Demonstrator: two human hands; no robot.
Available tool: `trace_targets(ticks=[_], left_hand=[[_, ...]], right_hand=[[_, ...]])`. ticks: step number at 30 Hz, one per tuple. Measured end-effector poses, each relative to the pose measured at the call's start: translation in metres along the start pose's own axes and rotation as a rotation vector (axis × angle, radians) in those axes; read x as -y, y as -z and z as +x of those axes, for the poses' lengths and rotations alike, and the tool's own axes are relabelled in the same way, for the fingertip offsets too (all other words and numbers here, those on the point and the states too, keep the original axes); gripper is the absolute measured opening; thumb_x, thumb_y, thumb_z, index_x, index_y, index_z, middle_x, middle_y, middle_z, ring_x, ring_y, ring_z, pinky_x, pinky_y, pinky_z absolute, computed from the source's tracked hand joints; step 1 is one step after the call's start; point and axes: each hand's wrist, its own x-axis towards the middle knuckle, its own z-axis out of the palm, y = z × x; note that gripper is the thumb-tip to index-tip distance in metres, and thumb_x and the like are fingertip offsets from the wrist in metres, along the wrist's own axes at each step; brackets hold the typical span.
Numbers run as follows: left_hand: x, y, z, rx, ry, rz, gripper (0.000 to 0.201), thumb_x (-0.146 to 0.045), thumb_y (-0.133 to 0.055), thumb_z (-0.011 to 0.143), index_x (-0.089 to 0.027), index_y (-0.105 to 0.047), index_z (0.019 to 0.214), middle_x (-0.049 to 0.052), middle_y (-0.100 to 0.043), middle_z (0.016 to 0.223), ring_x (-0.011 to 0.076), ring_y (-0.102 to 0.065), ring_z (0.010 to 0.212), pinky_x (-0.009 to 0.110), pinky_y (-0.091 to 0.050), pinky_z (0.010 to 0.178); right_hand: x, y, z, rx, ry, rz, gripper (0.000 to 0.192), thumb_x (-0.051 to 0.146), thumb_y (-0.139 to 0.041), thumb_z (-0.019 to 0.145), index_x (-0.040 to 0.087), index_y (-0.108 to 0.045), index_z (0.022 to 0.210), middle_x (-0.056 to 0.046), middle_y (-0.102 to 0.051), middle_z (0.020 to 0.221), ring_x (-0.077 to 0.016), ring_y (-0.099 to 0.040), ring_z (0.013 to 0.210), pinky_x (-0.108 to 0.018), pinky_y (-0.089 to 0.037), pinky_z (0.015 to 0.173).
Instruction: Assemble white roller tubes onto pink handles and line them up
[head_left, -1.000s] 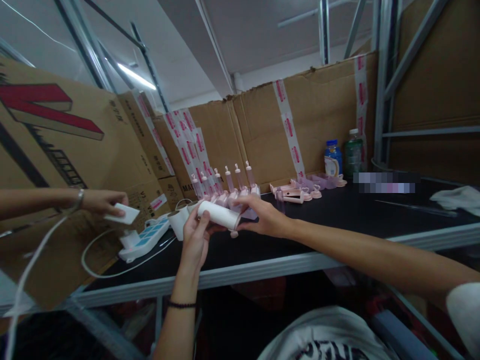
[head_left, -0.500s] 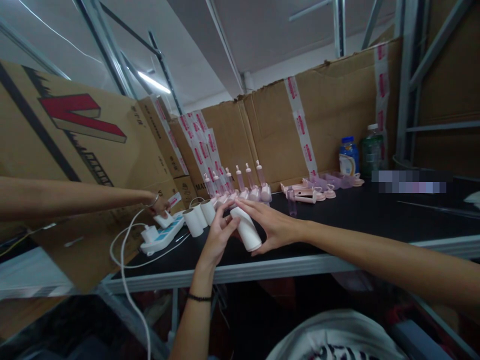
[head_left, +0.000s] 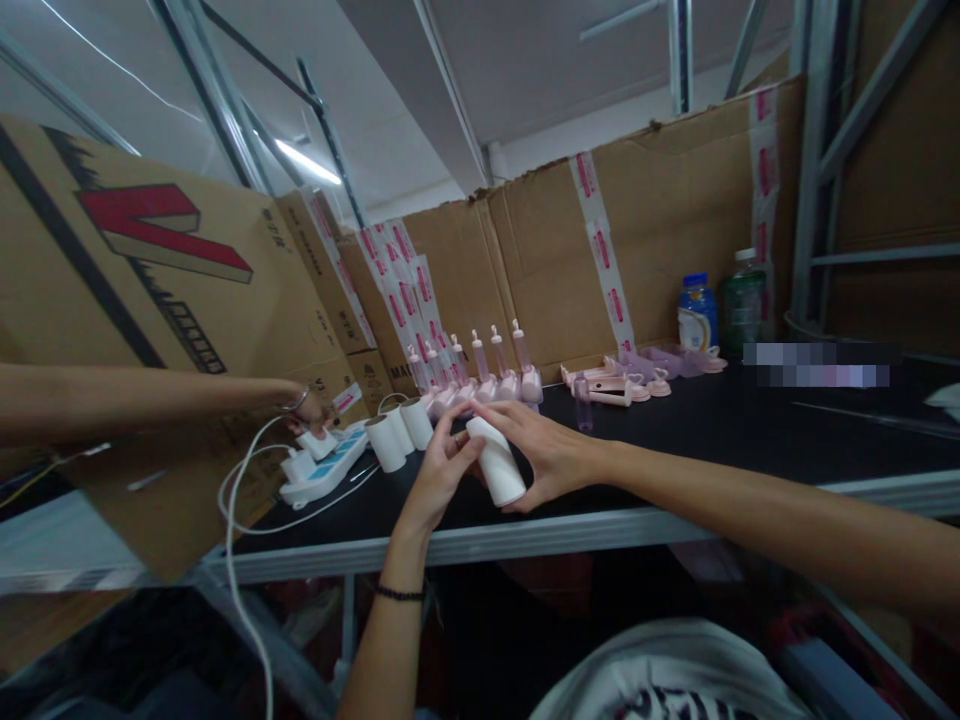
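Note:
A smooth white cylinder (head_left: 496, 466) is held tilted between my two hands above the front of the black tabletop. My left hand (head_left: 444, 458) has its thumb and fingers closed on the upper left side of the cylinder. From the right, my right hand (head_left: 551, 447) curves round it, fingers over the top and thumb by the lower end. Left of my hands stand several more white cylinders (head_left: 388, 445), the nearest with a hollow-looking top. Behind my hands is a row of pink bottle-like pieces (head_left: 529, 380) with upright clear tubes.
Another person's hand (head_left: 309, 412) reaches in from the left onto a white plug (head_left: 319, 442) at the power strip (head_left: 330, 475), whose cable loops over the edge. Pink parts (head_left: 611, 388), a clear tube (head_left: 583, 405), a blue-capped bottle (head_left: 697, 312) and a green bottle (head_left: 744, 295) are farther right.
The other person's hand has shifted slightly left at the power strip with the white plug, and the hanging cable has swung left. My hands and the cylinder have barely moved.

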Motion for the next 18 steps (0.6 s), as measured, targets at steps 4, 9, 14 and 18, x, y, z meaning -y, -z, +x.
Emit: trace_targets(ticks=[4,9,14,18], left_hand=[[0.001,0.001,0.0,0.011,0.008,0.02,0.066,-0.041,-0.08,0.083,-0.026,-0.049,0.14,0.002,-0.07,0.09,0.0153,-0.065,0.07,0.022,-0.052,0.057],[0.001,0.0,0.0,0.052,-0.02,0.009,0.068,-0.041,-0.081,0.082,-0.027,-0.049,0.141,0.009,-0.069,0.117,0.0211,-0.069,0.09,0.025,-0.057,0.067],[-0.005,-0.003,-0.002,0.11,-0.07,0.007,0.074,-0.04,-0.084,0.079,-0.029,-0.05,0.144,0.013,-0.057,0.144,0.0261,-0.068,0.109,0.029,-0.059,0.076],[-0.008,-0.005,-0.004,0.154,0.026,-0.053,0.083,-0.039,-0.085,0.077,-0.032,-0.042,0.149,0.013,-0.067,0.126,0.0261,-0.073,0.095,0.03,-0.061,0.067]], right_hand=[[0.001,0.0,0.0,-0.004,-0.005,-0.006,0.132,0.042,-0.086,0.07,0.023,0.002,0.167,-0.022,-0.032,0.16,-0.0361,-0.036,0.146,-0.055,-0.037,0.117],[0.001,-0.001,0.002,-0.041,-0.045,-0.011,0.133,0.043,-0.088,0.066,0.024,-0.002,0.167,-0.021,-0.037,0.157,-0.0374,-0.04,0.142,-0.056,-0.038,0.115],[-0.001,0.005,0.005,-0.129,-0.074,-0.019,0.131,0.043,-0.088,0.066,0.024,-0.006,0.166,-0.019,-0.043,0.154,-0.036,-0.046,0.137,-0.053,-0.038,0.115],[-0.004,0.009,0.006,-0.152,-0.074,-0.028,0.132,0.048,-0.089,0.067,0.024,-0.006,0.166,-0.019,-0.042,0.156,-0.037,-0.045,0.139,-0.054,-0.037,0.116]])
